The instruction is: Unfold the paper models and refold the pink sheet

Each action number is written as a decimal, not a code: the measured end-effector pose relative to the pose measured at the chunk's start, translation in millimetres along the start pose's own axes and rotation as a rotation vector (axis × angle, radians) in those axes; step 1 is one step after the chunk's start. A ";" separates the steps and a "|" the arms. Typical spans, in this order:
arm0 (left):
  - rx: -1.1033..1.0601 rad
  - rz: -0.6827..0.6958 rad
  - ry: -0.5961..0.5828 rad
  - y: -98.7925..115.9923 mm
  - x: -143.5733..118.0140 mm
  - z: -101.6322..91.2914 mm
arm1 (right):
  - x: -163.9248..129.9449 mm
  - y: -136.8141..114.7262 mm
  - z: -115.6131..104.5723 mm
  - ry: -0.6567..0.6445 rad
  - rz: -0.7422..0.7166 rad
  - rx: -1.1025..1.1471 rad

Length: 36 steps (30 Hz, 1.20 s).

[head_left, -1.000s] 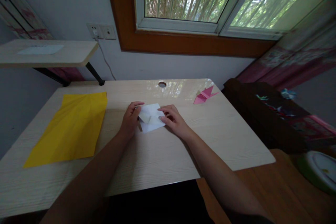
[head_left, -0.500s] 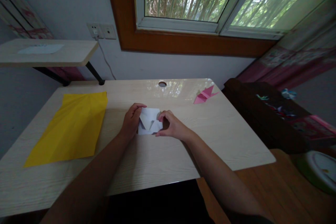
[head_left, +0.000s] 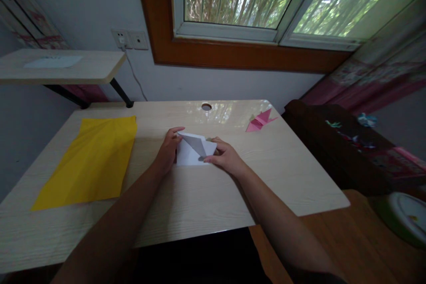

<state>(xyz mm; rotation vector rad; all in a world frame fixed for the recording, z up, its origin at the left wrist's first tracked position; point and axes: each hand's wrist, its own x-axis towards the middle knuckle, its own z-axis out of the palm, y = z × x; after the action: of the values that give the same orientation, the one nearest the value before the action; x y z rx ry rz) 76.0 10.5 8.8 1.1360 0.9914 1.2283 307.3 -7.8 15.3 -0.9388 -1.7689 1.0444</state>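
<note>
A small folded white paper [head_left: 191, 153] is between my hands, low over the middle of the desk. One flap slants across its upper part and stands partly raised. My left hand [head_left: 167, 151] grips the paper's left edge, fingers at the upper corner. On the other side, my right hand [head_left: 226, 156] pinches the right end of the flap between thumb and fingers. The fingertips behind the paper are hidden.
A large yellow sheet [head_left: 89, 159] lies on the desk [head_left: 206, 204] at the left. A pink folded paper figure [head_left: 260, 120] sits at the back right, past a round cable hole [head_left: 206, 107]. A raised shelf [head_left: 96, 64] stands at the back left.
My right hand has moved slightly right, drawing the paper's flap outward with it. The flap now slants down to the right and looks wider open. My left hand stays at the left edge.
</note>
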 end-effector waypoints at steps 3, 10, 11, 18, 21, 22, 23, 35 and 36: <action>-0.085 -0.042 -0.080 -0.3 -1.5 1.3 | -1.8 4.1 0.5 0.092 0.138 0.247; -0.174 -0.023 -0.078 4.8 -4.1 6.0 | 3.5 6.6 4.5 0.318 0.231 0.548; -0.183 -0.012 -0.069 5.0 -4.2 6.7 | 4.6 5.8 4.8 0.340 0.241 0.563; -0.176 0.061 -0.021 2.9 -4.6 9.0 | 6.8 0.5 5.8 0.366 0.297 0.650; -0.143 0.068 -0.009 3.6 -5.8 9.6 | 6.9 -0.7 4.8 0.391 0.318 0.676; -0.132 0.073 -0.007 3.9 -6.1 9.6 | 6.9 -0.9 4.3 0.397 0.322 0.691; -0.127 0.080 -0.007 4.0 -6.3 9.4 | 7.0 -0.9 3.7 0.400 0.324 0.709; -0.195 0.091 -0.206 3.1 -9.7 11.5 | 8.9 -2.0 2.4 0.407 0.357 0.824; -0.194 0.101 -0.244 2.9 -11.1 12.9 | 8.9 -1.9 1.2 0.418 0.363 0.834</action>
<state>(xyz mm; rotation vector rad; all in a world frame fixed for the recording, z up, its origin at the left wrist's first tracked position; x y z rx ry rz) 87.0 -2.0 13.6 1.1609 0.6252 1.2043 302.7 -0.9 19.3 -0.8498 -0.7047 1.5077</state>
